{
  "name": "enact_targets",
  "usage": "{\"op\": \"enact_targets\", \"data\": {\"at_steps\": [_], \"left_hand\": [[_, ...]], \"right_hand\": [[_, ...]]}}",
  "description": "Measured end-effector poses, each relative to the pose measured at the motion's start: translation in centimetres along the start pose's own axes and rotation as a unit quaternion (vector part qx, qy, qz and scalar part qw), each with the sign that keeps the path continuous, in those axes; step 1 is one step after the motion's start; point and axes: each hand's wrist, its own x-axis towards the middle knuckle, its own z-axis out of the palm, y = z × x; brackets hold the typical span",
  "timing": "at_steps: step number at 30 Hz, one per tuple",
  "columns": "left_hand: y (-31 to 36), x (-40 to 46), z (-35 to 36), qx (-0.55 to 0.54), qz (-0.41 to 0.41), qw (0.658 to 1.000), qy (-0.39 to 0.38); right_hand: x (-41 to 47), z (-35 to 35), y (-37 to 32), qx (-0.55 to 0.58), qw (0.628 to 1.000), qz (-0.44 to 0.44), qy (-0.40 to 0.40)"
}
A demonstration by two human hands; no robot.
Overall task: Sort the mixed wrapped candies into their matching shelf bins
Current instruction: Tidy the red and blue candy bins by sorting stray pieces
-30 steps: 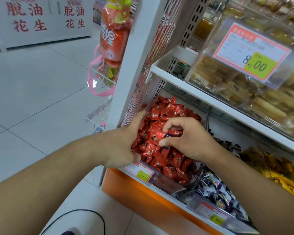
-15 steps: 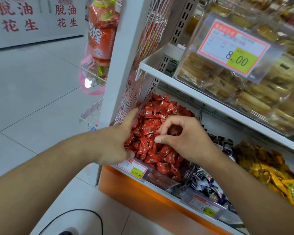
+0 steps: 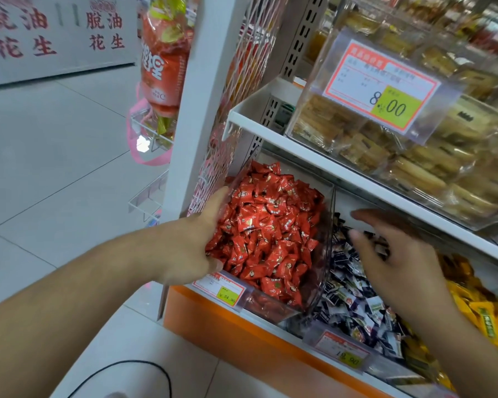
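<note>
A clear bin (image 3: 326,254) on the lower shelf is heaped with red wrapped candies (image 3: 270,234). My left hand (image 3: 190,242) holds the bin's left front corner, thumb lying up along its side wall and fingers curled by the price tag. To the right is a bin of dark blue and white wrapped candies (image 3: 354,300). My right hand (image 3: 397,259) hovers over it, fingers stretched out and blurred, with nothing visible in them. Farther right lie yellow wrapped candies (image 3: 477,305).
The white upper shelf (image 3: 299,150) hangs low over the bins and carries a clear box of wrapped pastries with an 8.00 price tag (image 3: 385,90). An orange bag (image 3: 161,61) hangs on the shelf end. An orange base (image 3: 242,334) and a black cable (image 3: 133,366) lie below.
My right hand left the red candies, where it was pinching among them, and swung right over the dark candy bin with its fingers spread. The left hand stayed on the red bin.
</note>
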Motion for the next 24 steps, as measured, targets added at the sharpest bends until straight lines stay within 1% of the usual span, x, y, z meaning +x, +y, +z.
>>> {"op": "enact_targets", "data": {"at_steps": [2,4,6,8,10,12,16,22,24], "left_hand": [[0.0,0.0,0.0,-0.002,0.000,1.000,-0.001],[0.0,0.0,0.0,-0.011,0.006,1.000,0.001],[0.0,-0.1,0.0,-0.015,0.012,1.000,0.005],[-0.1,-0.1,0.0,-0.010,0.014,1.000,0.010],[-0.2,0.0,0.1,-0.013,0.010,1.000,0.010],[-0.4,0.1,0.2,-0.015,0.005,1.000,0.010],[-0.5,0.3,0.3,-0.025,0.010,1.000,0.014],[-0.3,0.0,0.3,0.000,-0.003,1.000,0.010],[-0.1,-0.1,0.2,-0.006,-0.006,1.000,0.008]], "right_hand": [[1.1,0.8,-2.7,-0.002,0.993,-0.094,-0.075],[2.6,2.6,-5.5,-0.021,0.968,-0.193,-0.156],[4.3,5.5,-7.6,-0.050,0.939,-0.267,-0.212],[5.6,8.6,-8.8,-0.080,0.911,-0.296,-0.274],[6.6,11.1,-9.0,-0.113,0.888,-0.303,-0.328],[7.2,12.3,-8.8,-0.149,0.877,-0.306,-0.341],[7.8,12.2,-8.7,-0.211,0.863,-0.322,-0.326],[8.8,10.8,-7.0,-0.179,0.881,-0.298,-0.320],[8.9,10.6,-6.7,-0.164,0.888,-0.296,-0.311]]}}
